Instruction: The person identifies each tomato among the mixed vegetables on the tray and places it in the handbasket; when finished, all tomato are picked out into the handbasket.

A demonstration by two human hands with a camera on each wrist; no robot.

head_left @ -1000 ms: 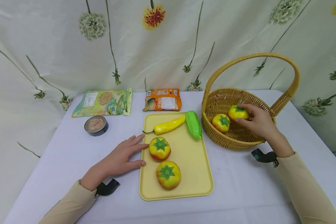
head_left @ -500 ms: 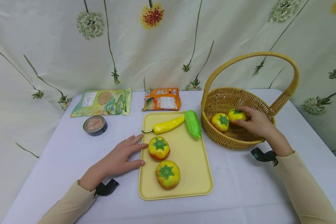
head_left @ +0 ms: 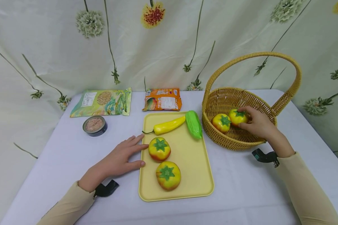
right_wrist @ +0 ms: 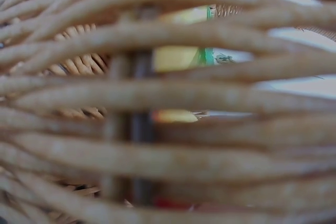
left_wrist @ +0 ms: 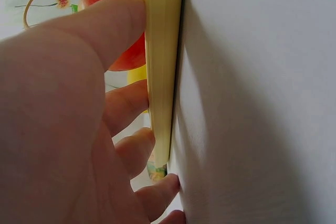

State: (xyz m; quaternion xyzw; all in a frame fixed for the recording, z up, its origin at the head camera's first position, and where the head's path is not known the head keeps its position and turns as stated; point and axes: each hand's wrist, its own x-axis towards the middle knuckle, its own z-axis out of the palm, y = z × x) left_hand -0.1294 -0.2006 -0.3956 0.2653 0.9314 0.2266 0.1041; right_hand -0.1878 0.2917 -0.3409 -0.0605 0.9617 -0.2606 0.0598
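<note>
In the head view, my right hand (head_left: 258,124) reaches over the rim of a wicker basket (head_left: 225,142) and holds a yellow persimmon (head_left: 238,117) between thumb and fingers. A second persimmon (head_left: 221,122) lies beside it in the basket. Blurred weave fills the right wrist view, with yellow fruit (right_wrist: 181,59) showing through the gaps. My left hand (head_left: 119,157) lies with fingers spread, fingertips against the left edge of a yellow tray (head_left: 191,175). Two more persimmons, a nearer one (head_left: 168,175) and a farther one (head_left: 159,148), sit on that tray.
A yellow pepper (head_left: 169,125) and a green pepper-like vegetable (head_left: 194,125) lie at the tray's far end. Behind are an orange packet (head_left: 162,100) and a green bag (head_left: 101,103), with a round tin (head_left: 94,125) in front of the bag. The basket's tall handle (head_left: 253,56) arches up.
The held persimmon has sunk slightly into the basket beside the other one, and my right thumb has shifted a little lower on its side. My left hand stays at the tray edge.
</note>
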